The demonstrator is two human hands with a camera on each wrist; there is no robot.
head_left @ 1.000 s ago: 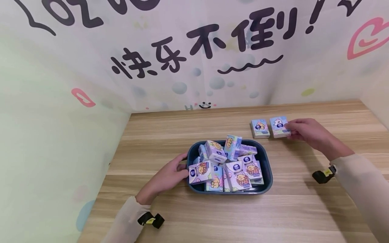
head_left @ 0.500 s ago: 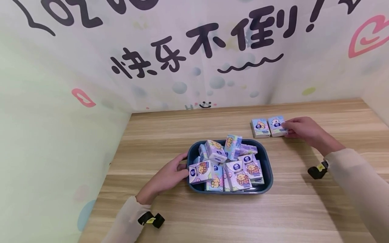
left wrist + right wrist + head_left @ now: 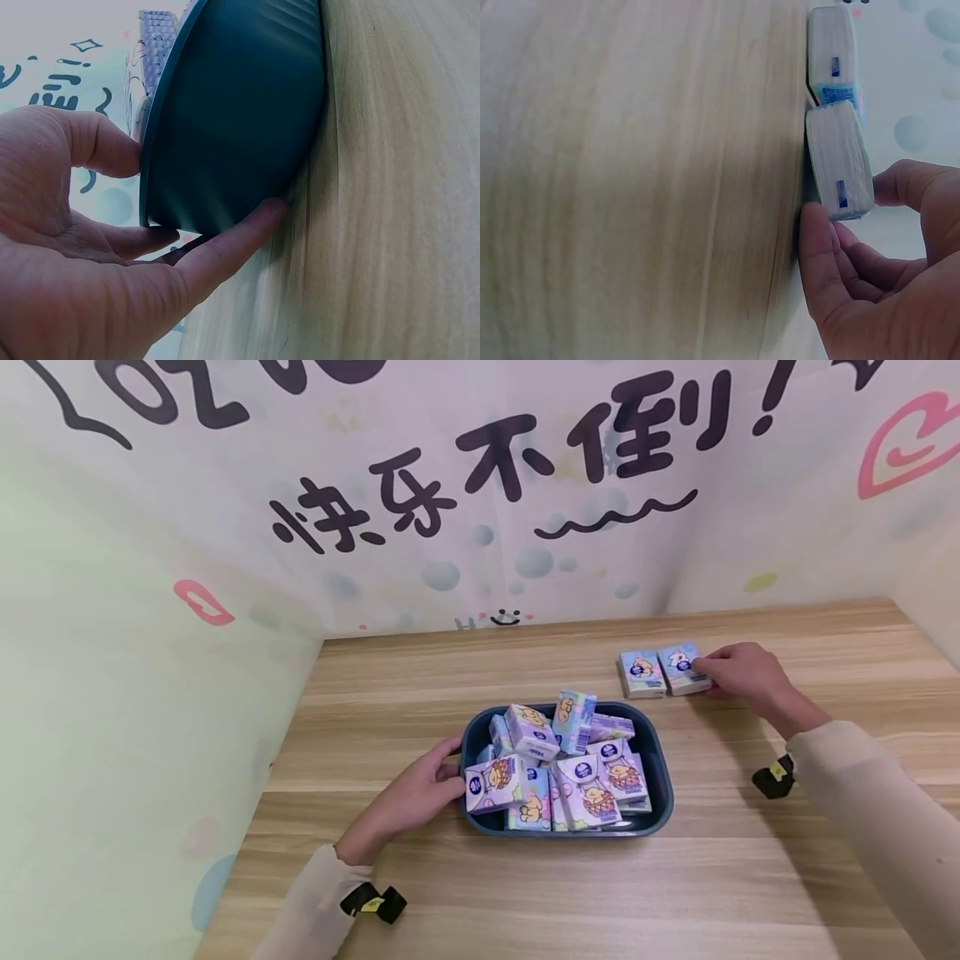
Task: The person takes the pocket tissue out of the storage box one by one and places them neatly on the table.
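The step in hand looks to be setting one packet against its neighbour: right of centre in the head view, the right hand (image 3: pixel 750 677) pinches the held packet (image 3: pixel 678 674), thumb on its upper face and a fingertip beneath its right end. That packet sits just beside the second packet (image 3: pixel 642 675), which lies flat on the bench (image 3: pixel 562 893); the right wrist view shows the held one tilted, its gripped end raised a little. The next move seems to call for drawing the lower finger out, letting that end down, and straightening the pair before letting go. At lower centre, the left hand (image 3: pixel 408 802) grips the left end of the tray (image 3: pixel 661 785), one digit at the rim and another against the outer wall, probably steadying it; a jumble of loose packets (image 3: pixel 531 731) fills the tray. One second ago a clear gap parted the two packets and the right hand was farther toward the right edge; now that gap is a thin line, while the left hand and tray look unmoved.
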